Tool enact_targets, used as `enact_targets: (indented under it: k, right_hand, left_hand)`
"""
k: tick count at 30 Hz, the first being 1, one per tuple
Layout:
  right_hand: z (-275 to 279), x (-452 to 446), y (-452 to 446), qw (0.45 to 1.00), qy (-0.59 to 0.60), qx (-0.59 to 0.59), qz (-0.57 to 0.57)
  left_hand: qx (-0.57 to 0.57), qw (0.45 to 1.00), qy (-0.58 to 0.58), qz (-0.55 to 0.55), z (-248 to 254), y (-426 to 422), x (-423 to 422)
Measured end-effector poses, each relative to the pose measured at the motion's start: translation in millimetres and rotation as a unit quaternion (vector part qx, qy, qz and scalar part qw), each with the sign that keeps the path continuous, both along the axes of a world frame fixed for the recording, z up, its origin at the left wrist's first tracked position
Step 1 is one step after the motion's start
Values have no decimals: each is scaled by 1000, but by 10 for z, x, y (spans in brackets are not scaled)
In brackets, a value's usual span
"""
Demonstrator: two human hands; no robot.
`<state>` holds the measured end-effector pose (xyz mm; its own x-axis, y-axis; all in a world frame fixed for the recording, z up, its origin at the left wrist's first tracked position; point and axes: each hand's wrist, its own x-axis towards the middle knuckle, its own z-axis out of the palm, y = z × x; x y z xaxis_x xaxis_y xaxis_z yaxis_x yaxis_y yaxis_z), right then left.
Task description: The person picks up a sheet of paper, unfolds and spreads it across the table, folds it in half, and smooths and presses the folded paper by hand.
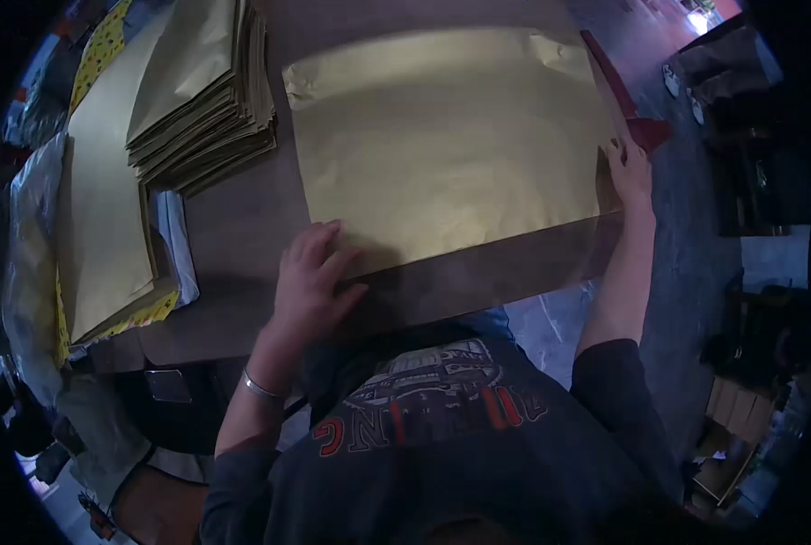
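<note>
A large sheet of brown kraft paper (451, 145) lies across the table before me, with crumpled far corners. My left hand (313, 277) is at its near left corner, fingers spread and the fingertips by the edge. On the opposite side, my right hand (631, 174) has its fingers bent around the sheet's right edge, partly hiding it. Just beyond that hand a red object (646, 132) sticks out along the table's edge; its kind is unclear.
A thick stack of brown paper (205, 113) stands at the left on a wider brown sheet (105, 213). Under it are yellow patterned wrapping (155, 313) and clear plastic (33, 236). The brown table (242, 245) ends just in front of my body. Boxes (734, 409) are at the far right.
</note>
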<state>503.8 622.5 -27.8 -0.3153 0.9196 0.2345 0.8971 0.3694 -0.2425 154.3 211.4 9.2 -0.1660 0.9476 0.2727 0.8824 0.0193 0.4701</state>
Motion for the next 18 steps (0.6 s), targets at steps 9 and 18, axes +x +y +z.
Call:
enact_targets:
  k: [9, 18]
  right_hand:
    - [130, -22, -215, 999, -1, -38, -15]
    - [219, 2, -304, 997, -29, -25, 67]
  left_hand:
    - [-34, 998, -27, -49, 133, 224, 27]
    - [-86, 995, -3, -44, 143, 268, 51]
